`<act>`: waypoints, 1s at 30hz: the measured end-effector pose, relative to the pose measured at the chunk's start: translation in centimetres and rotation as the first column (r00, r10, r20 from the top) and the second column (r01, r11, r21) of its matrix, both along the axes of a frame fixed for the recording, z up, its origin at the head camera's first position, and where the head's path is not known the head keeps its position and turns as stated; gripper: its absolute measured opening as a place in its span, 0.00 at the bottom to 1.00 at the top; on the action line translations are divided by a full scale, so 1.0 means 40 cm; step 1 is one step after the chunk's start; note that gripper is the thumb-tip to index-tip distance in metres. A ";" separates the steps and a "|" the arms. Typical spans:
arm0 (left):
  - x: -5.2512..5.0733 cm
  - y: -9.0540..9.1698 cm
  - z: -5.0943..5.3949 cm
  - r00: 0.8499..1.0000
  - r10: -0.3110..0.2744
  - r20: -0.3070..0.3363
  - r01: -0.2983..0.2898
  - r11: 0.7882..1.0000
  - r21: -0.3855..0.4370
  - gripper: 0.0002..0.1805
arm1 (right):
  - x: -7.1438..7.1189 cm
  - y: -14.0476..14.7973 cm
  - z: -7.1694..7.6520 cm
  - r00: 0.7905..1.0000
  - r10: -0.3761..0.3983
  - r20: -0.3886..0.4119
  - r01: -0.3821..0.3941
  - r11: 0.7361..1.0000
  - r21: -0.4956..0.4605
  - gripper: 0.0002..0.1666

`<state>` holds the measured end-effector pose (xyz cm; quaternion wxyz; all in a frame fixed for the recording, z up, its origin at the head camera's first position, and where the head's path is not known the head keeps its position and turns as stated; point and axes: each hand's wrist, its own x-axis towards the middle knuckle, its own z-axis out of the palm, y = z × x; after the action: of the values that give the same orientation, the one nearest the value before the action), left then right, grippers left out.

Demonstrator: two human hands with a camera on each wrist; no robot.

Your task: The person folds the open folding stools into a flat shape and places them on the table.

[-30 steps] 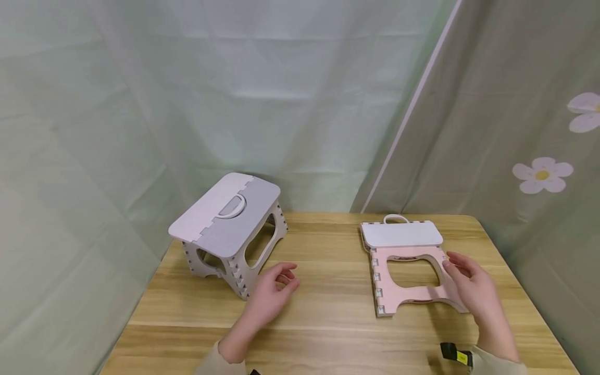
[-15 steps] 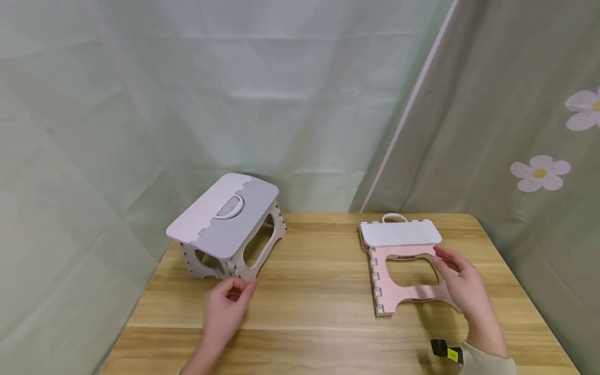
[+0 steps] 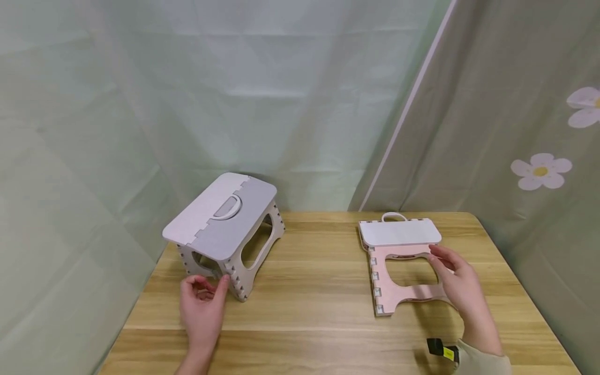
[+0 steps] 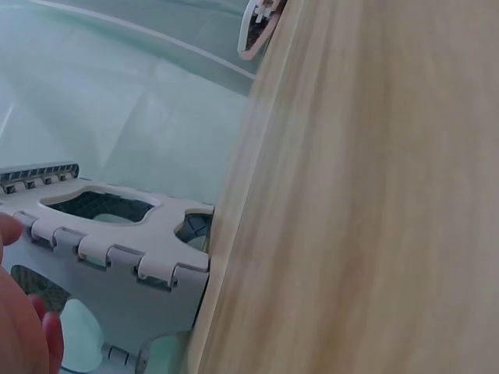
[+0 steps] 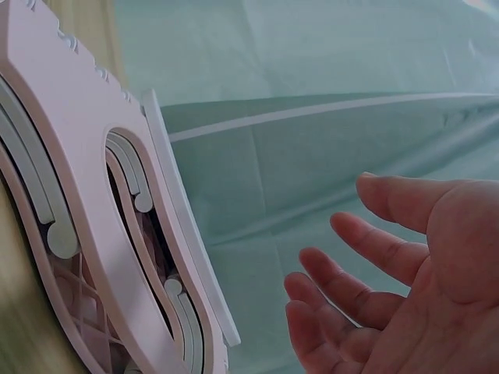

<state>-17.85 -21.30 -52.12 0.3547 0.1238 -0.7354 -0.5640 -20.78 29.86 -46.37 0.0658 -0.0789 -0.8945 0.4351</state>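
Note:
A folding step stool (image 3: 236, 224) with a grey-and-white top stands unfolded at the back left of the table. My left hand (image 3: 202, 310) is at its near end, fingers loosely bent, thumb tip in front of the near corner leg. Whether it touches the stool I cannot tell. In the left wrist view only part of that hand (image 4: 23, 319) shows, beside the hinged legs. On the right a pink folding stool (image 3: 382, 281) with a white top lies folded flat. Over its right side hovers my right hand (image 3: 461, 286); in the right wrist view its loosely spread fingers hold nothing, apart from the stool.
The wooden table (image 3: 309, 333) extends between the two stools and toward me. Pale green curtains (image 3: 281, 104) hang close behind and at both sides. A black strap with a yellow label (image 3: 447, 354) sits at the right cuff.
My left hand has moved left across the front of the unfolded stool to its near end. The right hand has shifted slightly left. Both stools stay in place.

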 end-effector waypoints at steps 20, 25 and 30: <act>-0.017 0.012 -0.014 0.947 -0.153 0.282 0.147 0.988 0.042 0.36 | -0.002 0.005 0.000 1.000 -0.002 0.005 0.002 1.000 -0.006 0.33; -0.018 0.011 -0.015 0.937 -0.192 0.291 0.177 0.981 0.077 0.31 | -0.006 0.005 -0.003 1.000 0.002 0.012 -0.002 1.000 -0.008 0.32; -0.022 0.010 -0.014 0.933 -0.203 0.297 0.187 0.979 0.080 0.29 | -0.009 0.001 -0.006 0.999 0.010 0.050 -0.009 1.000 -0.028 0.32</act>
<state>-18.74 -20.90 -52.67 0.1765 0.1443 -0.7754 -0.5888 -21.13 29.89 -46.59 0.0403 -0.0865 -0.8900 0.4458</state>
